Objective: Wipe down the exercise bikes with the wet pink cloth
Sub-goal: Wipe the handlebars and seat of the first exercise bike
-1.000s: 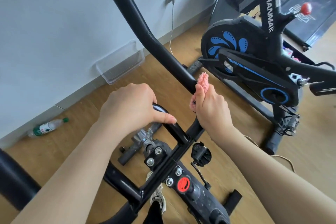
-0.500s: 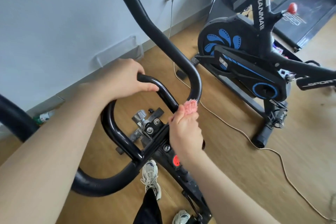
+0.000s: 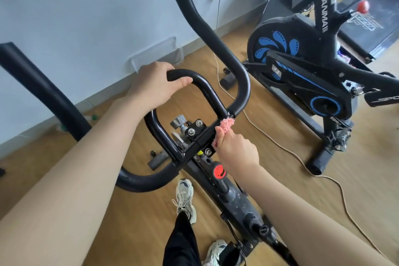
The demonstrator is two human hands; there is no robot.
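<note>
Right hand (image 3: 236, 151), pink cloth (image 3: 226, 124); nearby "HANMA" bike (image 3: 302, 75).

My left hand (image 3: 155, 84) grips the inner loop of the black handlebar (image 3: 218, 34). My right hand (image 3: 237, 151) presses the pink cloth (image 3: 226, 124) against the bar's base by the clamp (image 3: 195, 130). A second bike (image 3: 302, 75) stands to the right on the wooden floor (image 3: 269, 157).

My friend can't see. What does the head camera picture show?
A right hand rubs a fluffy pink cloth on a black exercise bike's handlebar while the left hand grips its inner loop. A second black-and-blue bike stands behind.
</note>
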